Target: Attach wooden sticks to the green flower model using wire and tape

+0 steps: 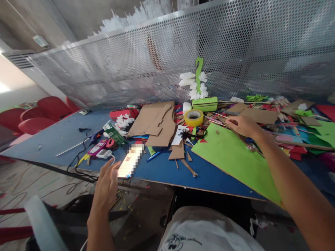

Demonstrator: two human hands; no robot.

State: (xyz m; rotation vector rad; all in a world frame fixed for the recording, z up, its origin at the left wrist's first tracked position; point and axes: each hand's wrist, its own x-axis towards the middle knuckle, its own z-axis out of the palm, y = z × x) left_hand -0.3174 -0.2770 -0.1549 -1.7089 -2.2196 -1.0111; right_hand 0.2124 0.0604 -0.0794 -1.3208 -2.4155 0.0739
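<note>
A lit phone lies on the table near its front edge, its screen partly pixelated. My left hand is beside the phone's left side, fingers stretched and apart; whether a fingertip touches the phone I cannot tell. Over the back edge of a green sheet, my right hand is closed in a pinch. A thin pale stick runs to its fingertips and appears held at one end. Yellow tape roll stands left of that hand, with black cord lying just in front of it.
Cardboard pieces cover the middle of the blue table. Behind them stands a green box with white paper flowers. A glue gun, a purple box and cables lie left. Paper scraps crowd the right; a perforated metal screen rises behind.
</note>
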